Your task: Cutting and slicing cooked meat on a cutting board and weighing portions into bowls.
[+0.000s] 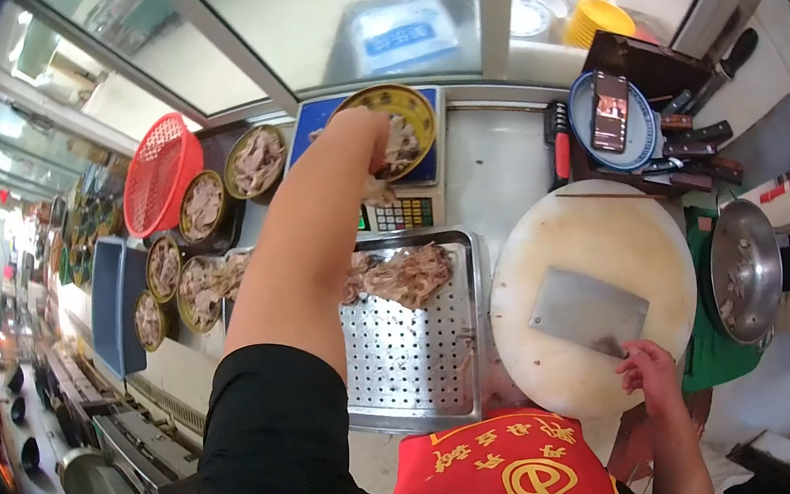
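Note:
My left hand (pixel 368 133) reaches over a yellow patterned bowl (pixel 413 104) of chopped meat on a digital scale (pixel 446 187). Its fingers are mostly hidden, so its grip is unclear. A piece of meat (pixel 378 192) shows just below it, by the scale's keypad. At the lower right, my right hand (pixel 647 371) is at the handle end of a metal cleaver (pixel 589 307), fingers curled and covering the handle. The blade is broadside over a round white chopping board (pixel 590 235). Between the hands, a perforated steel tray (pixel 411 358) holds cooked carcass pieces (pixel 410 275).
Several bowls of meat (pixel 258 160) stand at left beside a red plastic basket (pixel 162 177) and a blue-grey tub (pixel 117 309). At right are a phone (pixel 611 112) on a plate, several knives (pixel 699 143), and a steel pan (pixel 747 273). Window panes (pixel 349 26) border the far edge.

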The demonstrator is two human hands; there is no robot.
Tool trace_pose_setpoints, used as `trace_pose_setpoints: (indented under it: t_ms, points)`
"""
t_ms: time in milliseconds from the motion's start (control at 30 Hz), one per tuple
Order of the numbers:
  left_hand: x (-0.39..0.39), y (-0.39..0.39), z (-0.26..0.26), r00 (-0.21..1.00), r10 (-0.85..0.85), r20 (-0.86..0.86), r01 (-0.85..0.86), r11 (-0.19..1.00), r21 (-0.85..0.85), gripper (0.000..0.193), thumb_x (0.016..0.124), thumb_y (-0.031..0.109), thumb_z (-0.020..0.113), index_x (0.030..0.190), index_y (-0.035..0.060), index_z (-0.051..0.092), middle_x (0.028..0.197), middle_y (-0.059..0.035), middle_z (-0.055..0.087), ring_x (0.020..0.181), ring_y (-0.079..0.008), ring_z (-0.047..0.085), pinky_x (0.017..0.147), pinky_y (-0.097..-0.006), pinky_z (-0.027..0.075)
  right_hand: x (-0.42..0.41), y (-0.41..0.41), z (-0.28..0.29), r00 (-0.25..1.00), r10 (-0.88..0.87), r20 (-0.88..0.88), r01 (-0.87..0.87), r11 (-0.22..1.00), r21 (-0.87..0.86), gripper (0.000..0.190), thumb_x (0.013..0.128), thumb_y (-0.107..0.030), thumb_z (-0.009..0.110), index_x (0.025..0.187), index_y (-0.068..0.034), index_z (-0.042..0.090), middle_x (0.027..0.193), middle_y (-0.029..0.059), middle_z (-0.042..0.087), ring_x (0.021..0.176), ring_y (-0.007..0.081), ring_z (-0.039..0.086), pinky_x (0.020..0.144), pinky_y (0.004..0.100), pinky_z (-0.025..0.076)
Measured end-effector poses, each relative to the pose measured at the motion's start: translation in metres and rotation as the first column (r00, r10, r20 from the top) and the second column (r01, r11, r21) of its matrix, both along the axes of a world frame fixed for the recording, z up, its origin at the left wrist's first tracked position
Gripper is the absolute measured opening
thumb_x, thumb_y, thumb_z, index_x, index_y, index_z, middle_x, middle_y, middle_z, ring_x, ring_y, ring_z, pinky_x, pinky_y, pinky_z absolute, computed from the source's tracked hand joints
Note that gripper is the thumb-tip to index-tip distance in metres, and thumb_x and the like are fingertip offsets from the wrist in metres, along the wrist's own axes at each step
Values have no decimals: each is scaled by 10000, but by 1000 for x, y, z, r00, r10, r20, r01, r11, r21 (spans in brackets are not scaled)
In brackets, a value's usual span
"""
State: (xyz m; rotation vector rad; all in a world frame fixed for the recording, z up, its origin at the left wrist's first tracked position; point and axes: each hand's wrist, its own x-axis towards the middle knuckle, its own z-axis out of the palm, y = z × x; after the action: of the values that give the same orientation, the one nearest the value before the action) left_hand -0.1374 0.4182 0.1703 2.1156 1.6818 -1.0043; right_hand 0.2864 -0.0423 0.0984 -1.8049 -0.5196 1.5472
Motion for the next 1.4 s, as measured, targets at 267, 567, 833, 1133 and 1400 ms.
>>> trace_pose_setpoints:
  t_ms: [267,567,833,1133,1400]
  points:
    - [9,-3,13,998,-12,62,14,999,-39,1201,631,131,925,1598,118,213,1372,-264,602,1266,-396,603,1032,-456,512,16,-31,-9,995,-103,-1,103,994,-21,257,1038,-225,594,1197,-28,643,801,129,702,513,152,612,473,291,513]
    - [-23,9,6,961,-18,276,43,995,-85,1177,701,194,895,1617,89,164,1423,-241,582,1292,-344,586,1075,-416,473,20,-35,-7,991,-133,-7,133,991,8,300,1018,-271,638,1204,-36,646,798,119,707,528,144,619,476,286,517]
    - [-37,37,-3,944,90,317,-31,982,-189,985,739,207,829,1587,126,335,1468,-225,546,1329,-335,558,1072,-402,459,12,-33,-5,988,-152,13,152,988,-27,305,1015,-285,646,1192,-37,642,798,116,707,524,147,617,477,283,515]
    - [-87,54,-4,555,700,448,-301,672,-677,745,807,28,766,1472,122,442,1240,-161,623,998,-267,706,751,-424,633,8,-37,-3,989,-146,14,146,989,-33,266,1037,-251,610,1203,-44,623,817,130,703,523,156,615,477,296,515]
    - [-77,28,29,57,962,266,-258,271,-927,327,1061,336,523,1193,77,671,1088,-101,752,948,-219,747,814,-394,649,4,-46,-3,985,-169,17,170,983,-71,267,1046,-254,600,1212,-46,627,830,131,701,526,159,616,480,304,524]
